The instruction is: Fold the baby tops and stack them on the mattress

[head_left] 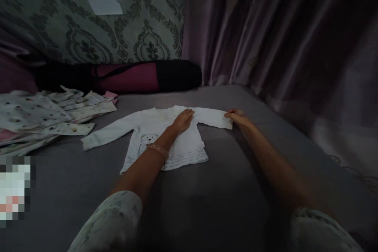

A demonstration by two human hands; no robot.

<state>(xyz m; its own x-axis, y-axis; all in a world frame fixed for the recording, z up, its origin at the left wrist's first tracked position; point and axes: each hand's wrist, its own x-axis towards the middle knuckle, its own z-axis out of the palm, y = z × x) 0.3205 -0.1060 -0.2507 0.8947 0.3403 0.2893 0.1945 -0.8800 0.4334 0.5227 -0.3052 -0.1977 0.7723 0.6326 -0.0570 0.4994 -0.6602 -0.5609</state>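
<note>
We have the white shirt (187,141) spread on the grey sheet (224,204). Our left hand (182,122) lies flat near its shoulder, seemingly anchoring; our right hand (238,117) pinches the cuff, likely keeping the sleeve straight.

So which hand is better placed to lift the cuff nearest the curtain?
Probably the right hand: its fingers pinch that cuff, while the left hand lies flat on the white shirt, farther from the cuff.
</note>
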